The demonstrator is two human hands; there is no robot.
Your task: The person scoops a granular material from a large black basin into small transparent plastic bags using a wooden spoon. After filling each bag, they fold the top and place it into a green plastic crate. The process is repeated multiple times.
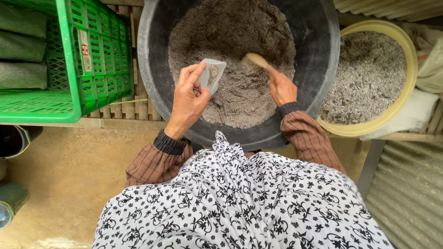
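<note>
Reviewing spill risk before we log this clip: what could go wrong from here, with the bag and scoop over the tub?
1. The small clear bag is pinched open by the left hand alone; its mouth could fold shut.
2. The scoop in the right hand looks about as wide as the bag mouth, so soil mix may miss, though it would likely land back in the black tub.

The big black tub (317, 38) looks like matt plastic, slightly scuffed along its rim, and the mix (227, 23) inside is dry, gritty and crumbly. The small bag (212, 74) in the left hand (187, 100) is thin, clear plastic film. The scoop (256, 59) in the right hand (281, 87) looks smooth and pale, perhaps wood. The green crate (73, 56) is glossy moulded plastic lattice; the yellow basin (403, 38) is smooth plastic. Beneath them lie rough wooden slats (131, 104).
</note>
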